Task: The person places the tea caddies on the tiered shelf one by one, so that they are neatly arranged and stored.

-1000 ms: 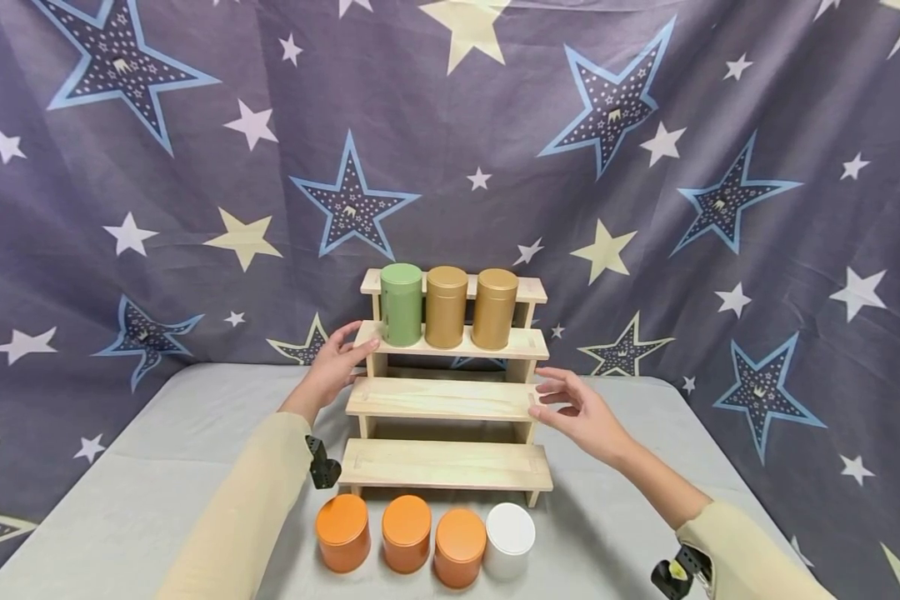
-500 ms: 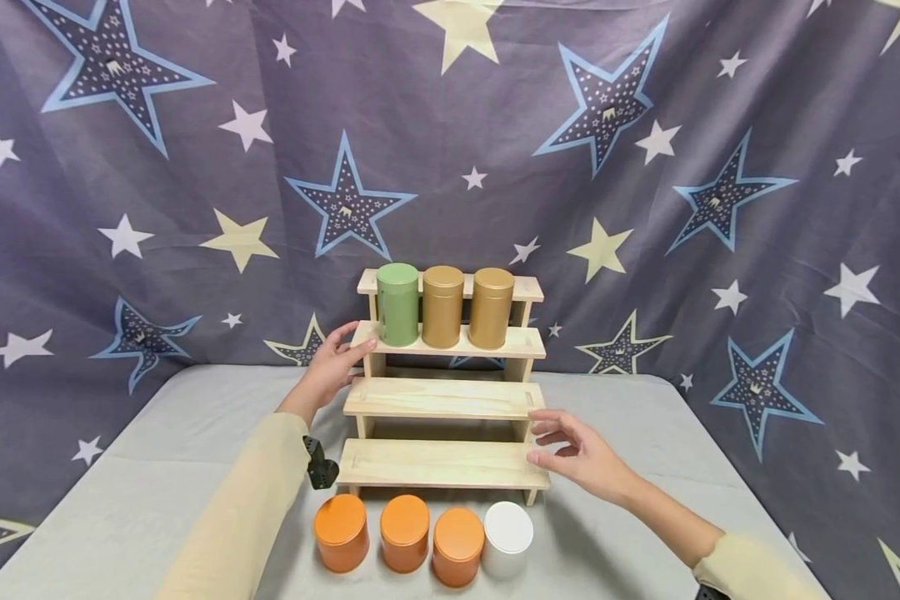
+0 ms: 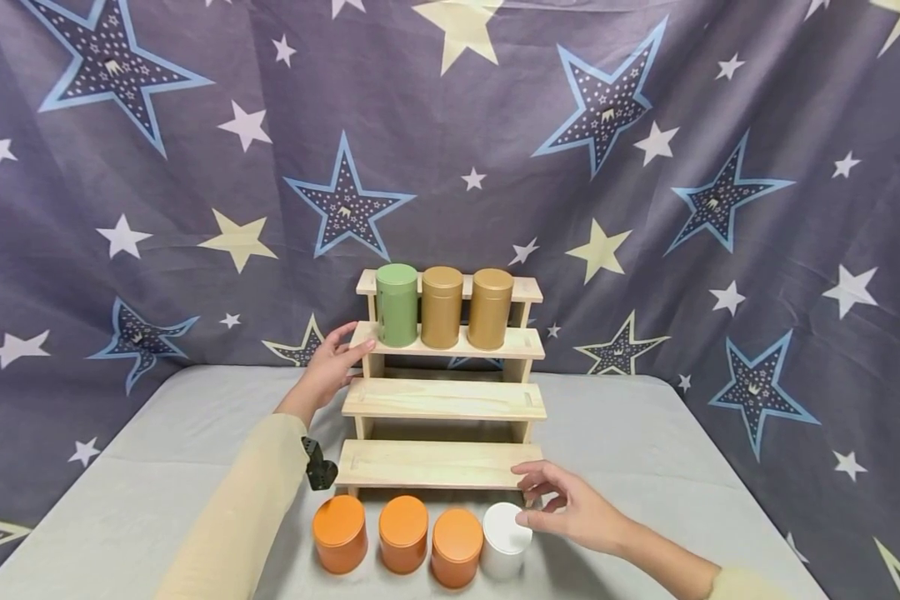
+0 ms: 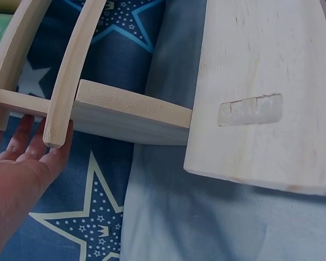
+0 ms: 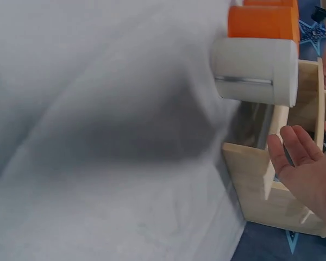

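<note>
A wooden tiered shelf (image 3: pixel 442 398) stands on the cloth-covered table. My left hand (image 3: pixel 328 367) grips the left end of its second-highest step, thumb on top of the board; in the left wrist view the fingers (image 4: pixel 30 147) reach around the side frame. A green tin (image 3: pixel 397 307) and two gold tins (image 3: pixel 442 308) stand on that step. In front of the shelf are three orange tins (image 3: pixel 403 533) and a white tin (image 3: pixel 506 546). My right hand (image 3: pixel 577 512) hovers beside the white tin, fingers loosely bent, holding nothing; the right wrist view shows a gap between the hand and the tin.
A grey cloth (image 3: pixel 150 467) covers the table. Behind it and at both sides hangs a dark curtain (image 3: pixel 450 108) with a star pattern. The two lower steps (image 3: pixel 442 463) of the shelf bear no tins.
My right hand has come down along the shelf's right side, from the third step's level to beside the white tin. The left hand keeps its place on the shelf.
</note>
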Demonstrator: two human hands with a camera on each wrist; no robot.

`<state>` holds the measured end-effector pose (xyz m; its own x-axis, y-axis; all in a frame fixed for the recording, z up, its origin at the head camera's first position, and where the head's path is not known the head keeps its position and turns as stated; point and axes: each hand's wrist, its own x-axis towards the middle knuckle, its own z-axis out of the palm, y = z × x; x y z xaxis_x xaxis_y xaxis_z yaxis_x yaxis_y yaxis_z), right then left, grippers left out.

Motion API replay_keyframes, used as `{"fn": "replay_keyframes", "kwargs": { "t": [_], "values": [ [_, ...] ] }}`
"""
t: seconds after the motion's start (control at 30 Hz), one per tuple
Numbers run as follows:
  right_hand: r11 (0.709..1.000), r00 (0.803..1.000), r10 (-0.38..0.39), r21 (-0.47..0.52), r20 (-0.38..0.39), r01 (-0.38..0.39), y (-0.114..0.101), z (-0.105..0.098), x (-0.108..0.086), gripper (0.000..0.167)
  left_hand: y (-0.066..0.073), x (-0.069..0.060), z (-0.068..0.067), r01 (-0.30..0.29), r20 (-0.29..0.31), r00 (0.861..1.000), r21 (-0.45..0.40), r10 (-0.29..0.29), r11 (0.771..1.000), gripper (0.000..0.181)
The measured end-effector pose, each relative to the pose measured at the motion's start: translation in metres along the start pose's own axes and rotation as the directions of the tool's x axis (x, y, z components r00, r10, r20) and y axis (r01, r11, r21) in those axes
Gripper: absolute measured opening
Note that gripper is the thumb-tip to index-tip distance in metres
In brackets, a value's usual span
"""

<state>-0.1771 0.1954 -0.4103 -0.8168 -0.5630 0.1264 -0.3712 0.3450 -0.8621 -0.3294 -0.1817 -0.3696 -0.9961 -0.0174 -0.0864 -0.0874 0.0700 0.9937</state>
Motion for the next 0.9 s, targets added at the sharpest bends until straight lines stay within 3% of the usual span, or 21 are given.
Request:
{"fn": "replay_keyframes", "kwargs": {
  "t": [0.5,0.73,0.9],
  "values": [
    [0.999,0.998,0.032,0.010,0.053,-0.032,0.017,0.018,-0.013,0.067,0.001,-0.001,0.000,-0.005,0.006,1.000,-0.013,0.005,1.000,0.076],
    [0.999,0.998,-0.010,0.039,0.058,0.008,0.027,0.027,-0.016,0.069,-0.001,0.000,0.000,-0.002,0.008,1.000,-0.002,0.002,1.000,0.078],
    [0.999,0.998,0.028,0.038,0.062,-0.031,0.030,0.031,-0.015,0.071,0.000,0.000,0.000,-0.004,0.006,1.000,-0.011,0.004,1.000,0.075]
  ]
}}
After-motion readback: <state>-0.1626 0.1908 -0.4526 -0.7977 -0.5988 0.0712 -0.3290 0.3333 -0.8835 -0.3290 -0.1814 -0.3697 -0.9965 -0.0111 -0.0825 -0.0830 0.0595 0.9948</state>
